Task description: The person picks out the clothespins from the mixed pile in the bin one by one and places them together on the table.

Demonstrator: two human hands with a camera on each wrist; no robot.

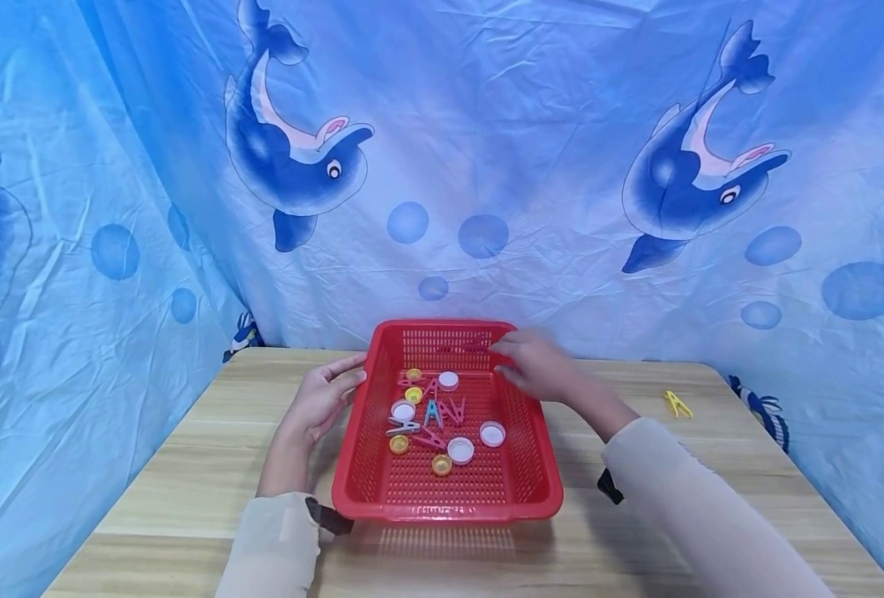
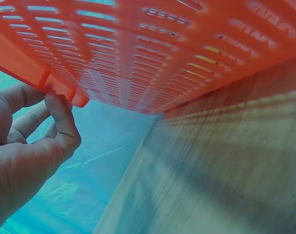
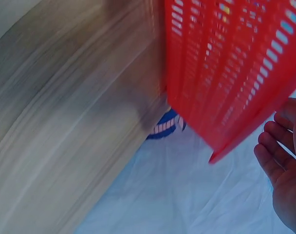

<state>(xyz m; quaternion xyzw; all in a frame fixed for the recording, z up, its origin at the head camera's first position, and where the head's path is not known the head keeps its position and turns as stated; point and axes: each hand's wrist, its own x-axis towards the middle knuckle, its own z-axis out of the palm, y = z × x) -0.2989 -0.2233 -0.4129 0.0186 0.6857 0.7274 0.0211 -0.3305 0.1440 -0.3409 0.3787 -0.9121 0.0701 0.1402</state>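
Observation:
A red slotted plastic basket [image 1: 445, 497] stands on the table. In it lie several clothespins, among them a blue clothespin [image 1: 432, 413], a grey clothespin [image 1: 403, 426] and a pink clothespin [image 1: 429, 440]. Several caps lie among them, such as a white cap [image 1: 460, 451] and a yellow cap [image 1: 442, 464]. My left hand [image 1: 326, 399] pinches the basket's left rim between thumb and fingers, as the left wrist view shows. At the far right rim, my right hand [image 1: 537, 365], slightly blurred, has its fingers over the edge; in the right wrist view they look loosely extended.
A yellow clothespin [image 1: 677, 404] lies on the wooden table [image 1: 210, 465], right of the basket. Behind and beside the table hangs a blue cloth [image 1: 442, 149] printed with dolphins.

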